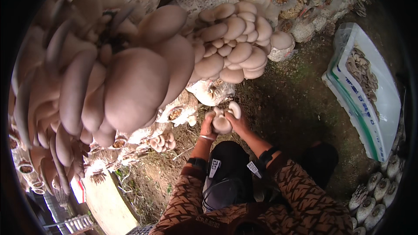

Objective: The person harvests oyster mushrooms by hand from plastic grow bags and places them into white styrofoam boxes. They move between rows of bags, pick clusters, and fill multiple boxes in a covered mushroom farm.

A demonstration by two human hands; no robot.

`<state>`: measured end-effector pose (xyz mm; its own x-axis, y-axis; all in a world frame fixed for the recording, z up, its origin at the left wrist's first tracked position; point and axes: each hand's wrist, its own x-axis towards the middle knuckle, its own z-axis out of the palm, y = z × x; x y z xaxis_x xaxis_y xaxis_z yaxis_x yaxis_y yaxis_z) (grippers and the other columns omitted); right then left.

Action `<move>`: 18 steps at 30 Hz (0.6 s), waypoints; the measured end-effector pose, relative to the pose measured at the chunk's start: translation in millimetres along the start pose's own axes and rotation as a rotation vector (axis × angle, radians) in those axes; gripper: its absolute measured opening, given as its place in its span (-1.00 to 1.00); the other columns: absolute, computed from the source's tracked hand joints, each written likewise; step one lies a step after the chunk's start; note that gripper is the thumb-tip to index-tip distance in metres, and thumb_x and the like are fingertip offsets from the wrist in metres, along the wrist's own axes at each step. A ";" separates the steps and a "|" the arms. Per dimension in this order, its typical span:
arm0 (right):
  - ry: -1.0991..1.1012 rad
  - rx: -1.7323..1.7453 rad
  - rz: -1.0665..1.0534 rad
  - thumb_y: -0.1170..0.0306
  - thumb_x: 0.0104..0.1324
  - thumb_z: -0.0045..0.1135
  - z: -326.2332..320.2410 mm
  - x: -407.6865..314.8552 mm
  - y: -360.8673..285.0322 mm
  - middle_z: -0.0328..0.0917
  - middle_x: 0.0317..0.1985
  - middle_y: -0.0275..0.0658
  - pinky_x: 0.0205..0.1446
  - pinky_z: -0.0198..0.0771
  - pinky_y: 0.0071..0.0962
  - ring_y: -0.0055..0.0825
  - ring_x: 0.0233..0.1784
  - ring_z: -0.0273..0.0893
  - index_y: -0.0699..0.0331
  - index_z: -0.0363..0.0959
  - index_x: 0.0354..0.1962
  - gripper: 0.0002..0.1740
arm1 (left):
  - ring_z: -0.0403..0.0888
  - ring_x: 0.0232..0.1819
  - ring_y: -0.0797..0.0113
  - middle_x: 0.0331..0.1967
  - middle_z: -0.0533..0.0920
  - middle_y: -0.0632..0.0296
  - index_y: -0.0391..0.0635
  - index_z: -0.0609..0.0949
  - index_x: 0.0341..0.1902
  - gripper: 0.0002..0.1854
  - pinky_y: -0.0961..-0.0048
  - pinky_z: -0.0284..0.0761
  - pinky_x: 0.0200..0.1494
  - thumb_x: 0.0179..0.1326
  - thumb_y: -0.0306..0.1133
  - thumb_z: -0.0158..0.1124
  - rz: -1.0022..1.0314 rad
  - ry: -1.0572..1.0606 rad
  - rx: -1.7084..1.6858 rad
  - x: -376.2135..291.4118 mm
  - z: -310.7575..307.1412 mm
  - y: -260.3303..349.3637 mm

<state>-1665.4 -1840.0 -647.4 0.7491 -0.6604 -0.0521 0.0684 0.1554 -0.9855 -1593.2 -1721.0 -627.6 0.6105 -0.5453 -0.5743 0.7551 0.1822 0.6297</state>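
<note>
Low in front of me, both hands hold a small cluster of oyster mushrooms [222, 124]. My left hand [208, 124], with a white band at the wrist, grips its left side. On the right side, my right hand [237, 123] has its fingers around the cluster beside a pale upturned cap. Just above the hands lies a whitish mushroom grow bag [210, 92]. A dense cluster of oyster mushrooms [240, 55] grows above it, and very large caps [135, 88] fill the upper left, close to the camera.
A white foam box [387, 88] with a plastic liner holds picked mushrooms [362, 71] at the right. Stacked grow bags [303, 27] run along the top, with more bags [374, 181] at the lower right. Bare soil [277, 104] lies between. A pale board [109, 202] is at lower left.
</note>
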 end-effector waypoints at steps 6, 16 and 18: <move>-0.158 0.405 0.857 -0.02 0.14 0.24 -44.9 5.0 -53.3 0.54 -0.16 -0.39 -0.08 0.45 -0.23 -0.47 -0.06 0.49 0.05 0.48 -0.10 -0.53 | 0.60 -0.16 0.28 -0.13 0.59 0.16 -0.16 0.51 -0.01 -0.61 0.30 0.60 -0.18 0.16 -0.18 0.22 0.061 0.076 0.058 -31.9 51.3 -5.9; -0.185 0.607 0.385 -0.04 0.07 0.27 -269.7 32.9 -266.0 0.29 0.15 -0.09 0.10 0.26 0.33 -0.04 0.19 0.34 0.10 0.22 0.08 -0.29 | 0.43 -0.01 0.30 -0.01 0.44 0.12 -0.16 0.35 0.09 -0.55 0.34 0.43 0.05 0.16 -0.33 0.26 0.591 -0.274 0.190 -47.5 341.1 -57.2; -0.140 0.709 0.341 0.02 0.11 0.24 -338.2 30.6 -294.4 0.28 0.15 -0.06 0.12 0.32 0.19 -0.08 0.16 0.36 0.13 0.20 0.11 -0.30 | 0.37 0.08 0.28 0.07 0.40 0.14 -0.13 0.30 0.18 -0.48 0.36 0.31 0.17 0.16 -0.39 0.23 0.638 -0.589 0.254 -46.5 399.1 -75.7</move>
<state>-1885.5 -2154.4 -413.6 0.8768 -0.4013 -0.2651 0.1880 0.7933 -0.5791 -1774.0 -2035.9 -439.8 0.6215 -0.7456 0.2405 0.1969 0.4458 0.8732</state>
